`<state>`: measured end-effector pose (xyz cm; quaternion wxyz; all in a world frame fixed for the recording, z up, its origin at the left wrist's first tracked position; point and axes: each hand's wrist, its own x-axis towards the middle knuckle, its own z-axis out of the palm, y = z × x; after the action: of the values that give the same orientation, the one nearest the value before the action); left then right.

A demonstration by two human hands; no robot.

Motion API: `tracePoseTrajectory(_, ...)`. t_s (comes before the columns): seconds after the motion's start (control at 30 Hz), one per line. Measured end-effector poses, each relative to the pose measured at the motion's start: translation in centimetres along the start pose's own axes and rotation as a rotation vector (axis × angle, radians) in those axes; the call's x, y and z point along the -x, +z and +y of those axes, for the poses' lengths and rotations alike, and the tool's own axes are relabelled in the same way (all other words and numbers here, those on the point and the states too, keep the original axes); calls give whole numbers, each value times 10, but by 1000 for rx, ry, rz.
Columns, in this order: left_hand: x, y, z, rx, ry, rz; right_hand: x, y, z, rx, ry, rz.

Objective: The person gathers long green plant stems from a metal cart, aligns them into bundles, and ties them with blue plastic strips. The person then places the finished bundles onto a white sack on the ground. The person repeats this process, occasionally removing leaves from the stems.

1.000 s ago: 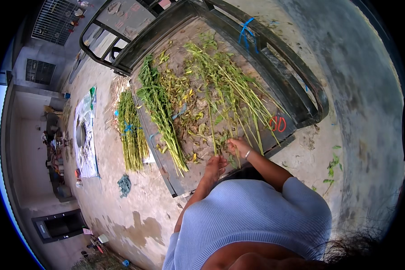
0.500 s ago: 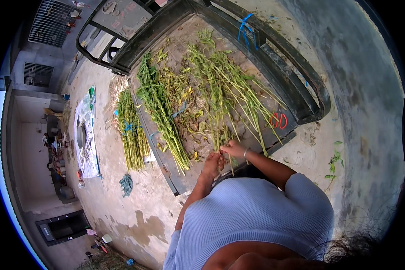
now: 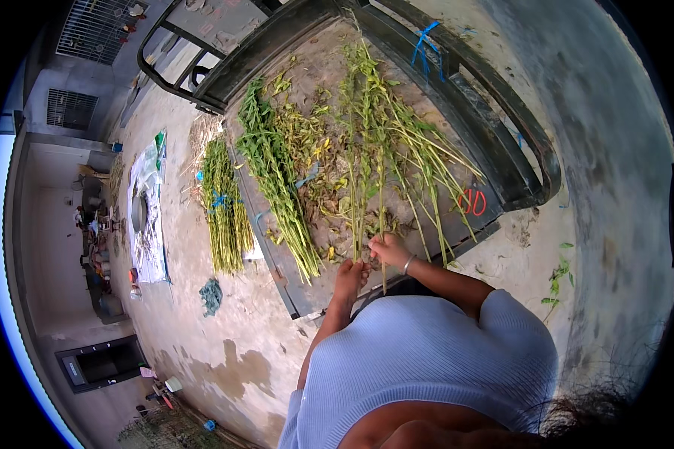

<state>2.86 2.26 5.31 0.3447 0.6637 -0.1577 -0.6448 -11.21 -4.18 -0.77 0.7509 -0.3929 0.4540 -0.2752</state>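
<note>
Standing at the near edge of the flat cart bed (image 3: 307,71), the person works both hands at the cut ends of a loose spread of long green stalks (image 3: 382,150). The right hand (image 3: 388,249) is closed around a few stem ends; the left hand (image 3: 350,275) rests on the stems beside it, though I cannot tell whether its fingers are clasped.

By my reckoning the sorting is partway. One tidy bundle (image 3: 277,179) lies on the bed to the left, another tied bundle (image 3: 225,206) sits on the concrete ground (image 3: 225,352) beside the cart, while the fanned stalks and yellowed leaf litter (image 3: 314,161) remain unsorted.

The dark raised rail (image 3: 502,127) hems the far and right sides. The near edge is open, and bare ground lies to the left past the bundles.
</note>
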Motion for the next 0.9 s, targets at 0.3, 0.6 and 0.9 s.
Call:
tracePoseTrajectory(0.3,20,26,11,199,-124,-223,10,8,-14,513,-101,86)
tracePoseTrajectory(0.6,19,31,-15,-393,164,60,-66,-48,-62,873,-206,-12)
tracePoseTrajectory(0.9,6,9,-45,-871,493,207,-114,-45,-58,1236,-245,-31)
